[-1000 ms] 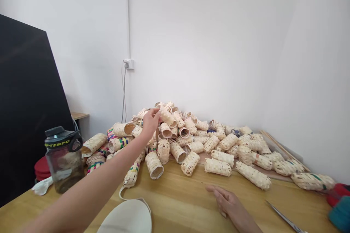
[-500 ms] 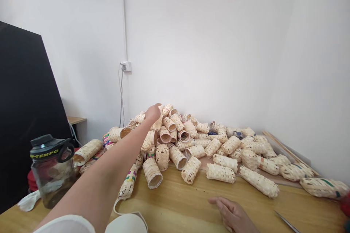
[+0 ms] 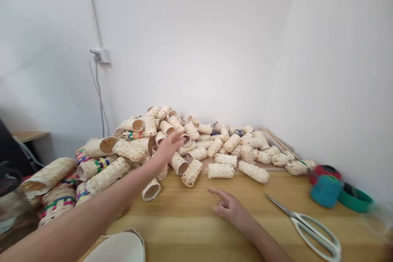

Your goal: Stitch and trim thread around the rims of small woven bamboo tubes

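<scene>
A large heap of small woven cylinders [image 3: 222,170] in pale strips lies along the wall on the wooden table; some at the left have coloured bands. My left hand [image 3: 172,145] is over the middle of the heap, fingers apart, with nothing held. Lower right of it, my right hand [image 3: 225,206] hovers over the bare wood, index finger stretched out and the other fingers curled, holding nothing. White-handled scissors [image 3: 317,231] lie to the right of my right hand.
On the right are a teal thread spool [image 3: 326,190], a red spool [image 3: 325,170] and a green tape roll [image 3: 355,198]. A white rounded object [image 3: 118,249] is at the front edge. A bottle [image 3: 15,213] stands far left. Thin sticks [image 3: 278,141] lie behind the heap.
The view has turned right, bringing the scissors and spools into sight. My left hand has come down from the heap's top toward its front. My right hand's index finger now points out.
</scene>
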{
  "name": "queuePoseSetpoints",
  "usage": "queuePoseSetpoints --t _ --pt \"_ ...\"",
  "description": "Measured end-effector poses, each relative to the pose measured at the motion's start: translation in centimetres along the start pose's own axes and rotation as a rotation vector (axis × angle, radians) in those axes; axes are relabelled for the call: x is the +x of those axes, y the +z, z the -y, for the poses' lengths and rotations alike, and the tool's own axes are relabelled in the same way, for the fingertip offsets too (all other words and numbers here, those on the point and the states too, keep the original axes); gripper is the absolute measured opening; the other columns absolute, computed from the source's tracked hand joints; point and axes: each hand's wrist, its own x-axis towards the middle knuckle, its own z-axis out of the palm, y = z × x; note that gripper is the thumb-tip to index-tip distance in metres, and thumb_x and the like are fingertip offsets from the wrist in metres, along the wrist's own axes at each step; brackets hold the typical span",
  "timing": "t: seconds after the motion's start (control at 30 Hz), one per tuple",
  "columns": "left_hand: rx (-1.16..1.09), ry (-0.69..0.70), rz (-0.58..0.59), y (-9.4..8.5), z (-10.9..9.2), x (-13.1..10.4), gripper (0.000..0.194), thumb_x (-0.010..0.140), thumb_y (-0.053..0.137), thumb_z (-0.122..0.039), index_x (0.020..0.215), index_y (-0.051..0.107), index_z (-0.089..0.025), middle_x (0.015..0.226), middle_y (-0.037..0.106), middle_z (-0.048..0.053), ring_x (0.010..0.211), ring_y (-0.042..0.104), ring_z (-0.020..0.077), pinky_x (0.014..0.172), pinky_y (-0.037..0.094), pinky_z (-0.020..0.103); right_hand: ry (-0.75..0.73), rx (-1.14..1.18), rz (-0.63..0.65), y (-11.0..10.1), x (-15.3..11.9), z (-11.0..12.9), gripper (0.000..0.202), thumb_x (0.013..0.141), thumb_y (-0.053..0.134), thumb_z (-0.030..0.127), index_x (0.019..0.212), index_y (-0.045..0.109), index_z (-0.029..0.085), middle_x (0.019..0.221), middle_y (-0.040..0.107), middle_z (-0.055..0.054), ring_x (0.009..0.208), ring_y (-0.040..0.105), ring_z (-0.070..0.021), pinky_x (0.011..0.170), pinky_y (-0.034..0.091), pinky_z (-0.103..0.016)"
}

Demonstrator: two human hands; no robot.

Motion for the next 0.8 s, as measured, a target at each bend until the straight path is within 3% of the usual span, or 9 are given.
queuePoseSetpoints --t 0.03,0.1,0.17,0.23,0.33,0.43,0.53,0.6,0.8 --pt "-0.149 -0.093 0.166 1.3 -0.1 -2.4 0.047 0.079 0.057 -0.031 0.122 0.054 -0.013 0.106 0.068 0.011 0.086 0.064 0.022 0.075 0.049 0.034 -0.006 0.024 -0.004 0.1 0.0 0.2 0.074 0.071 0.068 0.053 0.131 0.045 0.017 0.053 0.029 0.01 0.049 0.021 -0.0083 0.046 0.015 -0.021" --pt "-0.334 -0.275 0.387 3.5 0.1 -7.0 0.056 0.076 0.061 -0.036 0.126 0.052 -0.012 0.107 0.067 0.013 0.088 0.063 0.0232 0.076 0.048 0.034 -0.02 0.056 -0.012 0.2 0.0 0.2 0.081 0.069 0.071 0.052 0.135 0.04 0.017 0.053 0.029 0.01 0.049 0.021 -0.0081 0.046 0.015 -0.021" --pt "-0.433 -0.384 0.474 5.0 0.5 -10.2 0.063 0.073 0.063 -0.037 0.128 0.049 -0.011 0.117 0.063 0.014 0.099 0.06 0.0246 0.082 0.045 0.034 -0.033 0.061 -0.018 0.4 0.0 0.1 0.085 0.069 0.072 0.051 0.138 0.036 0.017 0.053 0.03 0.01 0.049 0.021 -0.0081 0.047 0.015 -0.021" --pt "-0.486 -0.471 0.466 6.1 0.9 -11.7 0.065 0.07 0.066 -0.037 0.128 0.05 -0.011 0.123 0.059 0.015 0.108 0.056 0.0259 0.085 0.043 0.033 -0.043 0.059 -0.016 0.5 0.0 0.1 0.087 0.069 0.072 0.051 0.14 0.033 0.018 0.052 0.029 0.011 0.049 0.021 -0.0081 0.046 0.015 -0.021" --pt "-0.562 -0.508 0.44 7.5 1.1 -11.9 0.056 0.066 0.071 -0.036 0.115 0.061 -0.013 0.121 0.061 0.013 0.107 0.055 0.0254 0.083 0.042 0.031 -0.058 0.051 -0.02 0.9 -0.2 0.4 0.09 0.069 0.072 0.051 0.14 0.031 0.016 0.051 0.028 0.011 0.049 0.021 -0.0081 0.046 0.016 -0.021" --pt "-0.697 -0.489 0.506 9.2 1.0 -11.7 0.036 0.061 0.075 -0.036 0.087 0.071 -0.012 0.088 0.07 0.008 0.079 0.061 0.02 0.072 0.043 0.028 -0.069 0.048 -0.034 1.3 -0.3 0.8 0.086 0.069 0.072 0.049 0.139 0.034 0.016 0.056 0.036 0.009 0.051 0.028 -0.0085 0.048 0.022 -0.021" --pt "-0.799 -0.537 0.456 10.9 1.2 -11.9 0.032 0.056 0.078 -0.039 0.064 0.068 -0.009 0.06 0.065 0.006 0.056 0.055 0.0143 0.055 0.038 0.025 -0.087 0.046 -0.05 1.7 -0.3 0.9 0.081 0.068 0.074 0.045 0.136 0.037 0.018 0.075 0.051 0.002 0.061 0.04 -0.0106 0.055 0.032 -0.022" --pt "-0.806 -0.551 0.407 11.7 1.5 -12.0 0.035 0.056 0.077 -0.043 0.057 0.066 -0.009 0.056 0.062 0.005 0.051 0.052 0.0131 0.052 0.035 0.024 -0.093 0.026 -0.074 1.9 -0.3 0.9 0.081 0.068 0.075 0.042 0.136 0.038 0.019 0.082 0.053 0.001 0.065 0.043 -0.0118 0.057 0.034 -0.023" --pt "-0.837 -0.533 0.296 11.4 1.8 -11.7 0.034 0.056 0.079 -0.042 0.063 0.065 -0.012 0.066 0.065 0.005 0.064 0.058 0.0153 0.063 0.041 0.025 -0.09 -0.066 -0.129 1.4 -0.4 1.1 0.076 0.07 0.074 0.036 0.135 0.039 0.018 0.059 0.04 0.008 0.054 0.032 -0.0096 0.05 0.025 -0.021"
